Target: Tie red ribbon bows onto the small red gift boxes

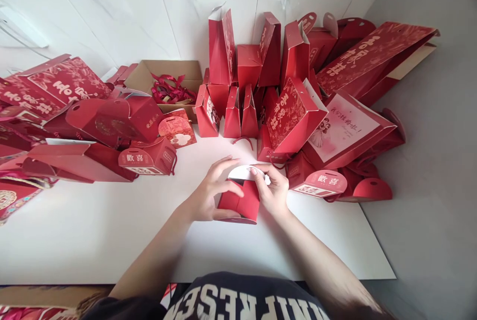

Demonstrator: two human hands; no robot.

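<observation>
A small red gift box (240, 201) stands on the white table between my two hands, its far flap raised with the white inner side toward me. My left hand (208, 192) is curled around the box's left side, thumb along the near edge and fingers reaching over the top. With thumb and fingertips, my right hand (275, 187) pinches the right end of the white flap (242, 173). The fingers on the flap's far side are partly hidden.
Upright red boxes (220, 46) crowd the back along the tiled wall. An open cardboard box (164, 69) holds red ribbons (173, 89). More boxes (89, 161) pile up at left, others (320, 183) close by my right hand. The white table's (122, 230) front edge runs before me.
</observation>
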